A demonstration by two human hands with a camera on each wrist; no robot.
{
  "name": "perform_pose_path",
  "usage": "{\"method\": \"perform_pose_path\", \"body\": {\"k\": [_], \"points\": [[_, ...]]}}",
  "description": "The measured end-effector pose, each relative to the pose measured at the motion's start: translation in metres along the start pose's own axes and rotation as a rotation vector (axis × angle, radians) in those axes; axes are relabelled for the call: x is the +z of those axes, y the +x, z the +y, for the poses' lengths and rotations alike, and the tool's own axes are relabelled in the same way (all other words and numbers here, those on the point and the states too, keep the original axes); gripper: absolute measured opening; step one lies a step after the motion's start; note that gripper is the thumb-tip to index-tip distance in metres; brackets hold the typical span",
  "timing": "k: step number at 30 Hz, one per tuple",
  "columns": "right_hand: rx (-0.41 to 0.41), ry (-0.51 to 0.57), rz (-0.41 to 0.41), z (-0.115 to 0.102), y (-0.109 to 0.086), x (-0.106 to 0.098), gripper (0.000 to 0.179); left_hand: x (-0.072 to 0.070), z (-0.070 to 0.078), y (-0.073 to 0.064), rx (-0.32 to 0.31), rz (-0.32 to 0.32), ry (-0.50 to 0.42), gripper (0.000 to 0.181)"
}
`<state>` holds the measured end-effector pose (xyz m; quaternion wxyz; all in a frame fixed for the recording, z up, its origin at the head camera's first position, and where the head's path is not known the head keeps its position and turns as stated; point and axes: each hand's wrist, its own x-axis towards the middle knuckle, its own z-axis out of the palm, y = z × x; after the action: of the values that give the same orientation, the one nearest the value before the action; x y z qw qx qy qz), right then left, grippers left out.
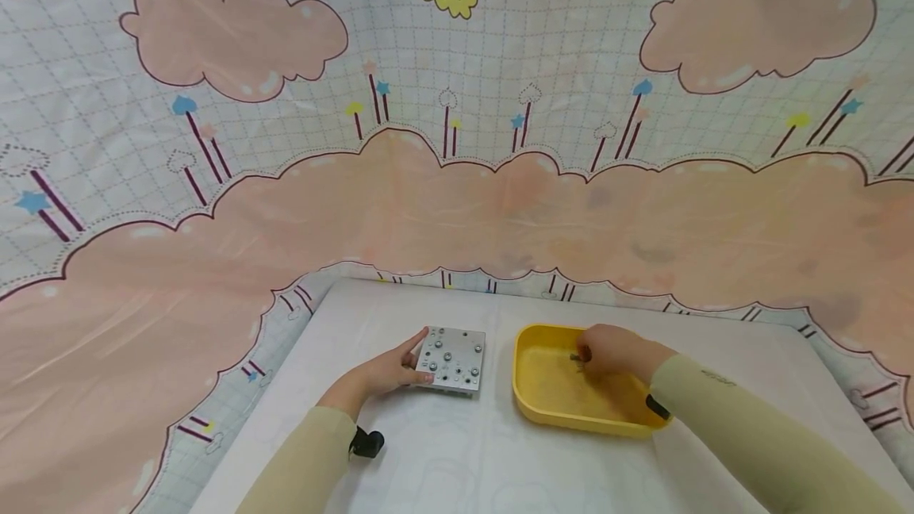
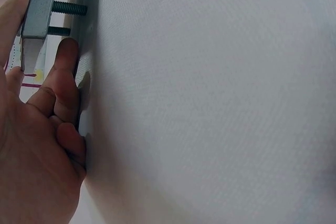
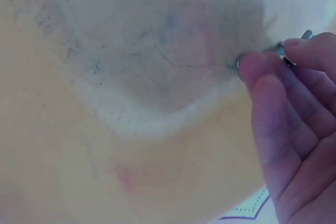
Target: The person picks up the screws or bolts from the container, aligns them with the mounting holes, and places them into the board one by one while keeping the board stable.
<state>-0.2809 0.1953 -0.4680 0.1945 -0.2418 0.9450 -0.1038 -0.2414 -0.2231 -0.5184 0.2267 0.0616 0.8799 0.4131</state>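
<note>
My left hand (image 1: 385,372) grips a square metal plate (image 1: 464,347) by its left side, thumb and a finger spread along the edge. Several bolt heads and holes dot its top face. From the left wrist view, threaded bolt ends (image 2: 70,8) stick out of the plate's underside, just above the white tabletop. Inside the yellow tray (image 1: 546,419), my right hand (image 1: 616,347) pinches small shiny metal hardware (image 3: 307,34) between its fingertips. Most of that hardware is hidden by the fingers, so I cannot tell its exact kind.
The tray stands to the right of the plate on a white-covered table (image 1: 428,458). Behind and around the table hangs a cloth (image 1: 500,212) printed with clouds and stars. Scuffs mark the tray's floor in the right wrist view.
</note>
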Motion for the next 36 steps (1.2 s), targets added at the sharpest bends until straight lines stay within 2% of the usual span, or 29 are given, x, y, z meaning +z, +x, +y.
{"method": "perform_pose_path", "body": {"k": [2, 5, 11, 18, 27, 36], "points": [[0.044, 0.081, -0.015, -0.001, -0.002, -0.002, 0.014, 0.0, -0.001, 0.001, 0.0, 0.001, -0.002, 0.103], [0.054, 0.17, -0.015, -0.001, -0.004, -0.004, 0.011, 0.0, -0.001, 0.001, -0.001, 0.003, -0.003, 0.103], [0.0, 0.259, 0.033, 0.003, -0.004, -0.006, 0.008, 0.001, 0.0, 0.0, 0.004, 0.008, 0.013, 0.103], [-0.051, 0.419, 0.078, 0.001, -0.002, -0.015, 0.009, 0.002, 0.001, -0.001, 0.0, 0.01, 0.008, 0.104], [-0.057, 0.529, 0.116, -0.017, 0.005, -0.027, 0.018, 0.0, 0.001, -0.001, -0.001, 0.004, 0.004, 0.104], [-0.084, 0.537, 0.126, -0.05, 0.023, -0.035, 0.017, 0.001, 0.003, -0.004, 0.0, 0.009, -0.001, 0.103]]}}
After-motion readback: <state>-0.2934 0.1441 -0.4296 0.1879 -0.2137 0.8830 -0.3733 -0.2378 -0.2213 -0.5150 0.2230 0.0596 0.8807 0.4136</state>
